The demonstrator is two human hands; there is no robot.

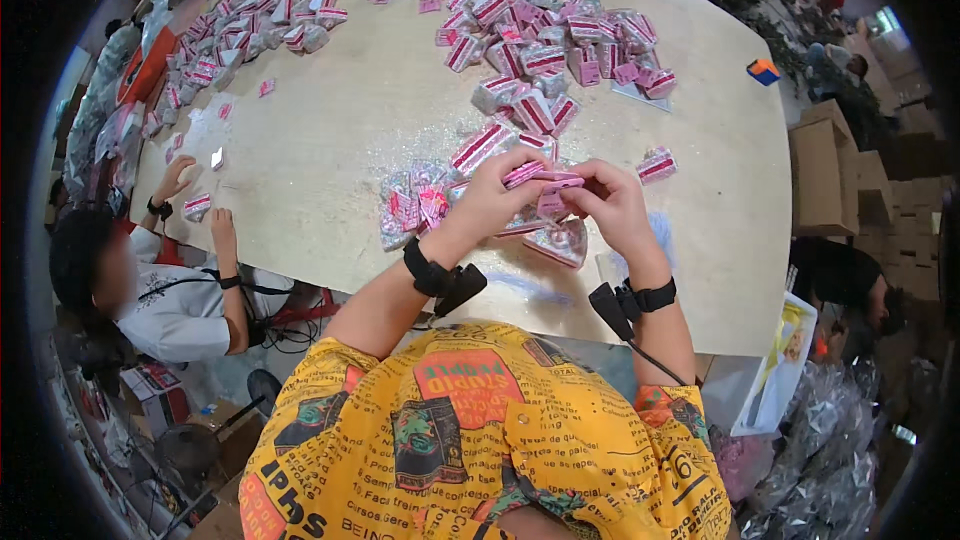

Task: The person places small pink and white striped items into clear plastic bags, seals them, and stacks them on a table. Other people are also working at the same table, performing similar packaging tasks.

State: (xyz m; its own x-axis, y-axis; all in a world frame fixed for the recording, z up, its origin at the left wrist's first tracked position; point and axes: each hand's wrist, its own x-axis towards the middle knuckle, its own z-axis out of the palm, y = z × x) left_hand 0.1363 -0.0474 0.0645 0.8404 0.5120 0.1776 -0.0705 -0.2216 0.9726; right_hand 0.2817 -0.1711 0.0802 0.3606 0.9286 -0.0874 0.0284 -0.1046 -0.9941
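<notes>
My left hand (485,205) is closed around a small stack of pink cards (522,174) above the near part of the table. Close beside it, my right hand (618,208) pinches a pink card (553,202) between thumb and fingers. Under and around both hands lie clear packets with pink-and-white labels, among them a packet (556,242) just below the fingers. Left of my left hand sits a pile of clear bags (403,208) with bright pink pieces inside. A single packet (657,165) rests to the right of my right hand.
A large heap of packets (540,58) covers the table's (340,140) far middle, with another heap (250,35) at far left. An orange-and-blue block (763,71) sits near the right edge. A co-worker (180,290) sits at the left edge. Cardboard boxes (825,170) stand at right.
</notes>
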